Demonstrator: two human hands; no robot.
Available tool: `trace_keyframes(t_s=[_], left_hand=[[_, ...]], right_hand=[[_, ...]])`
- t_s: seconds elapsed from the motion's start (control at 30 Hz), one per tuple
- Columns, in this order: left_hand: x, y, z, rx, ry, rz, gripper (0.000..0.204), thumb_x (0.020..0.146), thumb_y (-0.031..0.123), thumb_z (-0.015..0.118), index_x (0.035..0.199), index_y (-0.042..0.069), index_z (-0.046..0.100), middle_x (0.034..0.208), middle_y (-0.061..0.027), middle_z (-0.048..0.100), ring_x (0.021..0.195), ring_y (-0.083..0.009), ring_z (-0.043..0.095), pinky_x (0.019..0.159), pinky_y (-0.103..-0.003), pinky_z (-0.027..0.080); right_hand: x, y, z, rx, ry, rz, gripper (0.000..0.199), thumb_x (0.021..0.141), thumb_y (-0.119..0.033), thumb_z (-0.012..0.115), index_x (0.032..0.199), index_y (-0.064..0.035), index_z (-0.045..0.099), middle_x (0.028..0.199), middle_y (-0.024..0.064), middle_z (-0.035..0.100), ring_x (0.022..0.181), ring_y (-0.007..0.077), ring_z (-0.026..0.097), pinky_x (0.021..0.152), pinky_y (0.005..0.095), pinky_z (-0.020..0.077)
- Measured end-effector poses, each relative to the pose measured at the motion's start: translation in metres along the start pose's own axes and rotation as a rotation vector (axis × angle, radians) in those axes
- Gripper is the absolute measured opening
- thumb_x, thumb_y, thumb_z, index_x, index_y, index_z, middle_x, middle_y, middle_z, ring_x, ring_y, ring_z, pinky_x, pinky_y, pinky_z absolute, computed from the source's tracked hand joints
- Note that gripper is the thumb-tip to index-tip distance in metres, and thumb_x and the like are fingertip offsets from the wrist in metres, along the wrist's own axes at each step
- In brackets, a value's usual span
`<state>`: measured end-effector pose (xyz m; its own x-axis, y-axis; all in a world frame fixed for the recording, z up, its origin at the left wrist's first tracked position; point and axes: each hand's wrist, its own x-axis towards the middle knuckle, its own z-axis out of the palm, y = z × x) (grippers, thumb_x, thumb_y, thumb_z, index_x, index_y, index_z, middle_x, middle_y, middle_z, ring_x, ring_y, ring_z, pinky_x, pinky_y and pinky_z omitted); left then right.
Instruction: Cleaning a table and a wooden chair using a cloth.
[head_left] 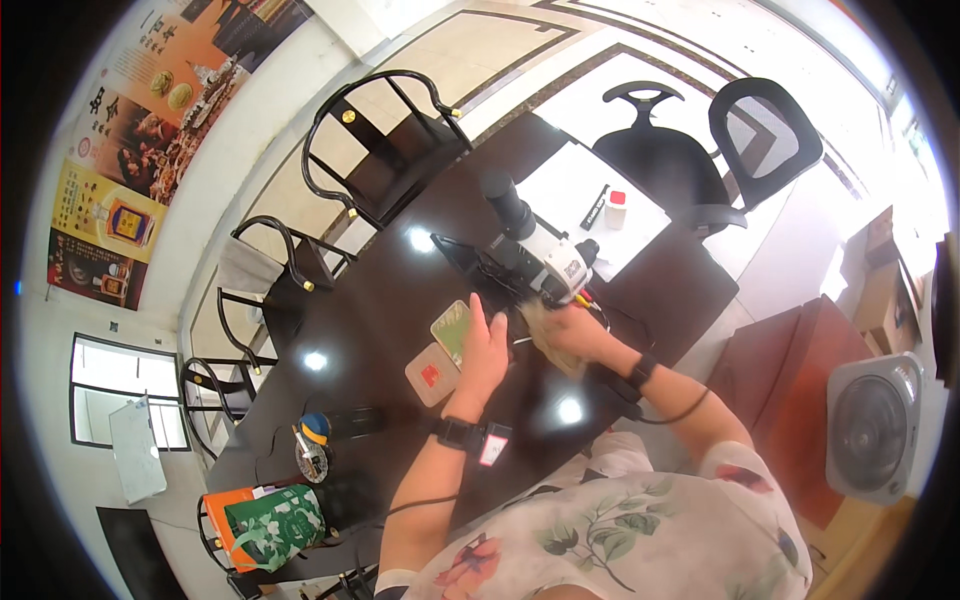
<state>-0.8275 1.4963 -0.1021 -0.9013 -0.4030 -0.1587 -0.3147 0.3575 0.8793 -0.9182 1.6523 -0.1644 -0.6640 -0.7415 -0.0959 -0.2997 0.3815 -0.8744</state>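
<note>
A white and black instrument that looks like a small telescope [560, 268] lies across the dark table, with a black tube [508, 205] at its far end. My right hand [578, 332] is closed on a tan cloth [552, 343] right beside the instrument's near end. To its left, my left hand [484, 345] is raised with fingers stretched out and thumb apart, and nothing shows in it. Next to that hand lie a green flat square piece [452, 332] and a pinkish one with a red mark [430, 374]. Black parts and cables [490, 272] crowd beside the instrument, partly hidden by it.
White paper [563, 185] on the table bears a small white bottle with a red cap [616, 208] and a black strip [594, 208]. A glass ashtray [311, 462] and green bag [275, 525] are at left. Dark chairs [385, 150] line the far side; a fan [874, 425] stands right.
</note>
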Motion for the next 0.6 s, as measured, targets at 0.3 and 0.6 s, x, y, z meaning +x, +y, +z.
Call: trace_keyframes(t_s=[0.3,0.6], left_hand=[[-0.012,0.021,0.010,0.022,0.002,-0.011,0.061,0.090,0.013,0.041,0.138,-0.002,0.007,0.089,-0.0149,0.051,0.065,-0.0173,0.053,0.056,-0.028,0.046],[-0.007,-0.020,0.012,0.055,-0.004,0.022,0.062,0.092,0.012,0.039,0.140,0.006,0.001,0.119,-0.0130,0.041,0.076,-0.0104,0.050,0.065,-0.023,0.050]], right_hand=[[0.113,-0.075,-0.009,0.174,0.414,-0.217,0.023,0.076,-0.019,0.052,0.090,-0.0032,0.061,0.078,0.0197,0.062,0.074,0.0334,0.061,0.067,0.0391,0.0481],[0.040,-0.059,-0.062,0.167,0.018,-0.114,0.029,0.068,-0.019,0.058,0.093,-0.0068,0.064,0.081,0.0159,0.063,0.074,0.0289,0.061,0.071,0.0348,0.0480]])
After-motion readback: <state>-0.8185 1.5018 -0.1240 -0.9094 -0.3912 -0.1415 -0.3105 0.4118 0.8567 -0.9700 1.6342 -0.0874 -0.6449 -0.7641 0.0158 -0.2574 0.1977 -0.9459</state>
